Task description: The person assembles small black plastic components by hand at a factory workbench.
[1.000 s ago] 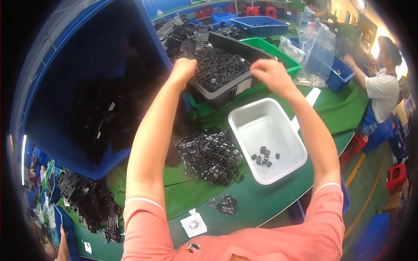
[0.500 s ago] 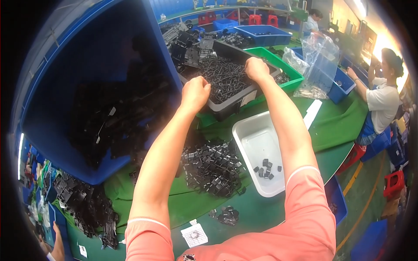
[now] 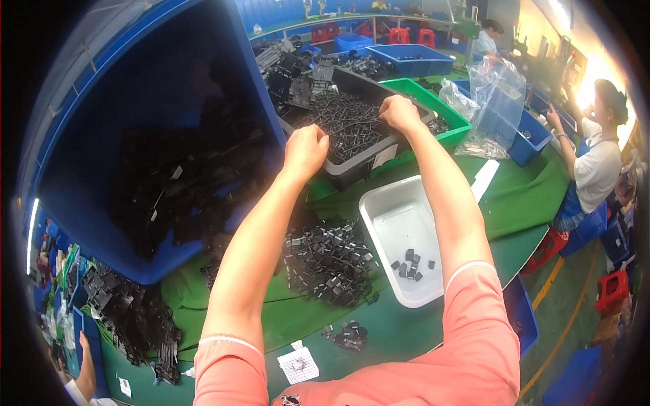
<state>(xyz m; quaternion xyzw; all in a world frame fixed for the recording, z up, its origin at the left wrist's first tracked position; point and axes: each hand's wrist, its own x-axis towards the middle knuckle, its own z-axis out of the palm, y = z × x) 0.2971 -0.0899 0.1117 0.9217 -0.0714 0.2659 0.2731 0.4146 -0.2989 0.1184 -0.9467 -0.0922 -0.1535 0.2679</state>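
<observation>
A heap of small black plastic parts [image 3: 328, 260] lies on the green table [image 3: 514, 196] beside a white rectangular plastic tray [image 3: 393, 220]. Farther out, the left hand [image 3: 305, 152] and right hand [image 3: 401, 113], both fisted, grip the near rim of a dark grey plastic bin [image 3: 359, 166] piled with tangled black pieces, resting on a green crate [image 3: 440, 108].

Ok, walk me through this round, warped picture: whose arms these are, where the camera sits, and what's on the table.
No machine here: a person's bare arms, filmed by a wide fisheye camera worn on their head, looking down, which bends the edges. The left hand and right hand are both closed at the rim of a dark tray full of thin black parts; exactly what they grip is unclear. On the green table lie a white tray with a few small dark pieces, a black parts pile, and a big blue bin. A co-worker stands at right.
</observation>
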